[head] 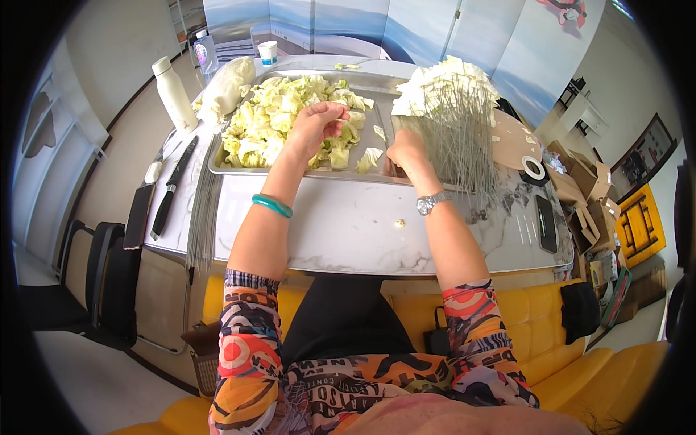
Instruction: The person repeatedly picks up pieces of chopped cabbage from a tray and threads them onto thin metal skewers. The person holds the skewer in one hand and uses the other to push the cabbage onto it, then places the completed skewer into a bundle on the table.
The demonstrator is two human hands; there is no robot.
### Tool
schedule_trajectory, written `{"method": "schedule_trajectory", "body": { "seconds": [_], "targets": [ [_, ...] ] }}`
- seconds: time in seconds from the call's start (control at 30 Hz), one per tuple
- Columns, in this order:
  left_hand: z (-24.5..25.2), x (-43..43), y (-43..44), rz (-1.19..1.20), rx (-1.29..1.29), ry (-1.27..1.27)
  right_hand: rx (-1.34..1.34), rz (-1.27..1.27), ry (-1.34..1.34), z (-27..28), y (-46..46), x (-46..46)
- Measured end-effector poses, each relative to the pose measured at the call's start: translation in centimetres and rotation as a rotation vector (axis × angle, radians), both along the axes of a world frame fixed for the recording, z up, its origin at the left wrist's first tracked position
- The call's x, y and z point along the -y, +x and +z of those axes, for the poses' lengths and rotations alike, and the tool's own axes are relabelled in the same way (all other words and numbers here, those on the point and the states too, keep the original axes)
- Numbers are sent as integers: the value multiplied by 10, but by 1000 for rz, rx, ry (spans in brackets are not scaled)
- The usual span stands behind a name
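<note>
My left hand (321,125) is over the cabbage pieces (272,117) in a metal tray (304,175), thumb and forefinger close together; whether something thin is between them is unclear. My right hand (406,149), fingers curled, is at the tray's right part, beside many thin metal skewers (462,147). What it grips is hidden. At the skewers' far ends is a heap of pale cabbage leaves (446,81). A few loose leaf pieces (370,159) lie between my hands. Another bundle of thin skewers (204,217) lies left of the tray, reaching over the table's front edge.
Left on the marble-patterned table (348,239) are a black-handled knife (173,190), a dark phone (139,217), a white bottle (175,95) and a whole cabbage (231,87). A paper cup (268,53) stands behind. At right are a tape roll (534,168) and another phone (546,223).
</note>
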State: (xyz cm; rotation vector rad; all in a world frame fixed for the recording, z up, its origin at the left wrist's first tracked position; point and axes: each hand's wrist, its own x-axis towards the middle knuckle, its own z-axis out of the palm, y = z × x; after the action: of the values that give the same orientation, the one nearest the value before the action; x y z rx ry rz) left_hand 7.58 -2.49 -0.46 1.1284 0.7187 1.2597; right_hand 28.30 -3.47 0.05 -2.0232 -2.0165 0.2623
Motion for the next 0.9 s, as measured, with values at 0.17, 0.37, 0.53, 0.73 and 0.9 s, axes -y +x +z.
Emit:
{"method": "schedule_trajectory", "body": {
  "seconds": [0.17,0.37,0.53,0.73,0.9],
  "targets": [
    [-1,-2,0,-5,-1,2,-262,-39,-70,-9,13,-10],
    [1,-1,1,4,-7,8,-463,-23,-31,-16,21,-11],
    [0,-2,0,9,-10,5,-395,-46,-27,-14,21,-12],
    [-1,-2,0,3,-17,7,-154,-11,63,-14,17,-8],
    [0,-1,0,12,-12,0,-46,-11,112,-9,11,-2]
  ]
}}
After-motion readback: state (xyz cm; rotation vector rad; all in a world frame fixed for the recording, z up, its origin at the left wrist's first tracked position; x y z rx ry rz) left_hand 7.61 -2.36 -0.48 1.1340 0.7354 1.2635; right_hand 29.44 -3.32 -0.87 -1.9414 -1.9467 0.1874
